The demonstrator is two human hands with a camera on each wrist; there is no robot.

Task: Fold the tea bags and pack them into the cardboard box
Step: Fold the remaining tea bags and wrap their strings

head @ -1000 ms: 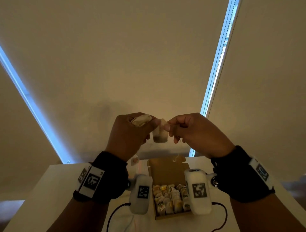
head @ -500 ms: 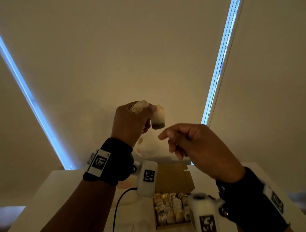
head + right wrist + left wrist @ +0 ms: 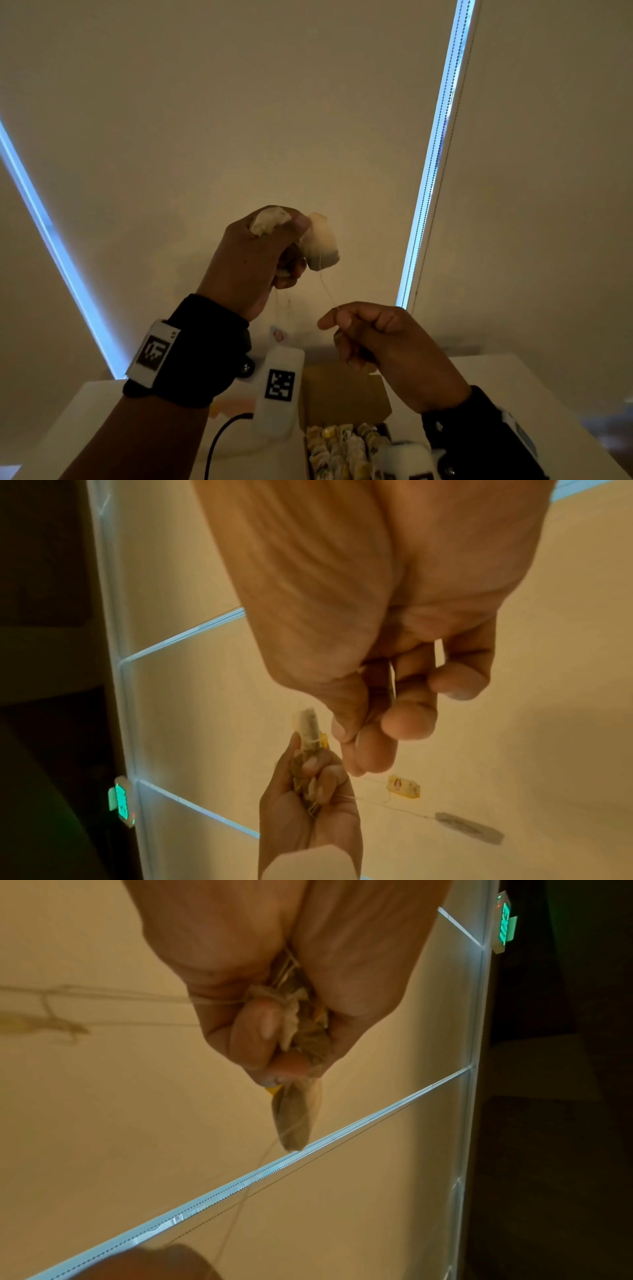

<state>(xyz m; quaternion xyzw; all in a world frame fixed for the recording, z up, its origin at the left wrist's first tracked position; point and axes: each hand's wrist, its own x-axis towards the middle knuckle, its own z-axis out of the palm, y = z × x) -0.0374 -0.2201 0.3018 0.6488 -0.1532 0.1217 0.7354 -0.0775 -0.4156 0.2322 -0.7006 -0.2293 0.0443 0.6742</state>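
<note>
Dangling papery tea bag, thin string between pinching fingers.

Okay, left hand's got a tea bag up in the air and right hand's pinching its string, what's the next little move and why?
Probably wind the string around the tea bag. The left hand pinches it aloft, the right hand pinches the string taut below, and the cardboard box holds bags already bundled.
</note>
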